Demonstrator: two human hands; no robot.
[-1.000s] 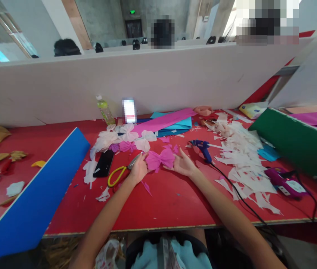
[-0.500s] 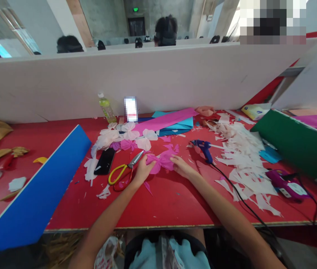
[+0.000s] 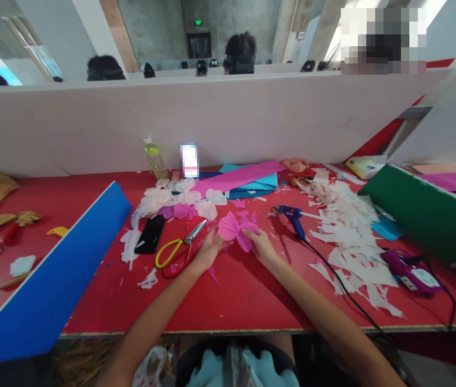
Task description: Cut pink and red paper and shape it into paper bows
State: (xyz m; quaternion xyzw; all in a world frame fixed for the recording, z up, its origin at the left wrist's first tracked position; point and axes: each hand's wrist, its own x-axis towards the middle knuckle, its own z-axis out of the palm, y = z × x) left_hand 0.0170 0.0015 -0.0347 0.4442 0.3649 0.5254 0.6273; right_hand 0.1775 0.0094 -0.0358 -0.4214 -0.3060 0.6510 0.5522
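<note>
A bright pink crepe-paper flower [image 3: 233, 228] with several ruffled petals is raised a little above the red table. My right hand [image 3: 263, 246] pinches it at its right side, thumb over the petals. My left hand [image 3: 210, 248] is at the flower's lower left edge; its fingertips are blurred, and whether they touch the paper is unclear. Just left of that hand lie scissors [image 3: 168, 252] with yellow and red handles, blades pointing away. Finished-looking white paper flowers [image 3: 210, 204] and a pink one [image 3: 185, 210] rest behind. A blue glue gun [image 3: 293, 217] lies to the right.
White paper scraps [image 3: 350, 231] cover the right side, beside a purple device [image 3: 411, 271] with a cord. A black phone [image 3: 150, 234] lies left; a bottle [image 3: 156, 159] stands behind. Blue [image 3: 62, 274] and green [image 3: 429, 215] dividers flank the red table [image 3: 252, 306].
The pink flower has turned so its petals face up more openly. My left hand has come off its left petal and dropped slightly; my right hand has shifted a little right, still holding.
</note>
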